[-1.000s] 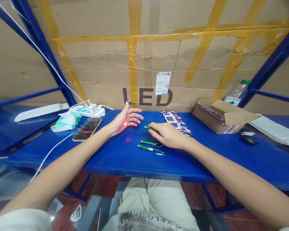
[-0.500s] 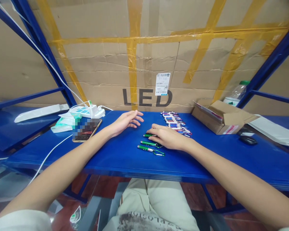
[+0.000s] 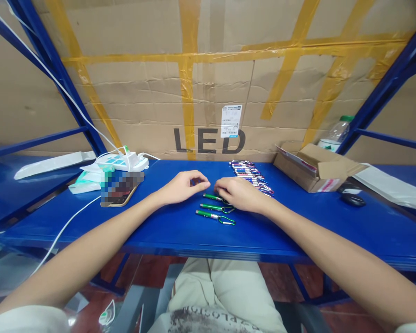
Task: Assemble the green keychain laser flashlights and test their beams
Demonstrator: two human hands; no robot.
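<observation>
Three green laser-pointer keychains with carabiner clips lie in a column on the blue table; the nearest green keychain (image 3: pixel 208 214) shows whole. My right hand (image 3: pixel 241 194) is just above and right of them, fingers curled downward. It covers the clip end of the farthest green keychain (image 3: pixel 211 196), and whatever its fingertips may hold is hidden. To the left, my left hand (image 3: pixel 185 186) hovers with bent fingers, its thumb slightly apart from them and nothing visible between. Its fingertips point at my right hand, a small gap away. Behind my right hand lies a row of red, blue and silver keychains (image 3: pixel 246 171).
An open cardboard box (image 3: pixel 319 169) stands at right, by a black mouse (image 3: pixel 352 200) and a plastic bottle (image 3: pixel 338 132). At left are a phone (image 3: pixel 125 196), a tissue pack (image 3: pixel 88 180) and a white power strip (image 3: pixel 125 161) with cables. A large carton (image 3: pixel 142 106) walls the back.
My left hand has moved toward my right hand, its spread fingers drawing together. My right hand has come off the farthest green keychain's body, which shows more now. The view has shifted slightly.
</observation>
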